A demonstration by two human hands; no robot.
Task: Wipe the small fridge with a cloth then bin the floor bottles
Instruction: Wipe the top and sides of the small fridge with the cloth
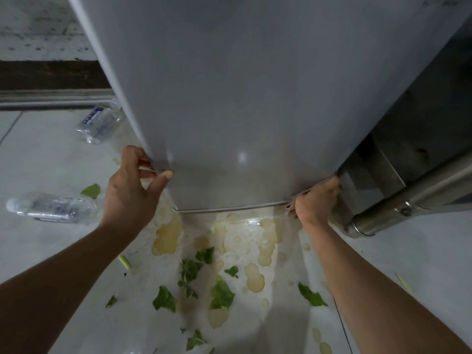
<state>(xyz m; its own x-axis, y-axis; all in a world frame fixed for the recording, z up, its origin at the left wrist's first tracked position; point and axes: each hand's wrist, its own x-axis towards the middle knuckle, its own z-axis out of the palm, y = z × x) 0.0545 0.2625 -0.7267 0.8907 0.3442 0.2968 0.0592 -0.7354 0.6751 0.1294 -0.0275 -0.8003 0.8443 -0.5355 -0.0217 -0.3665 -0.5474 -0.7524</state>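
The left hand (pixel 130 185) grips the fridge (pixel 229 98) door's lower left corner. The right hand (pixel 318 200) presses a bunched cloth (pixel 291 208) against its lower right corner. Two bottles (pixel 51 206) lie on the floor (pixel 51 251).

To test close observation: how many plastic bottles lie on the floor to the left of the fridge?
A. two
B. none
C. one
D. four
A: one crumpled bottle lies beside the fridge near the wall, and a second bottle lies nearer, beside the left hand.
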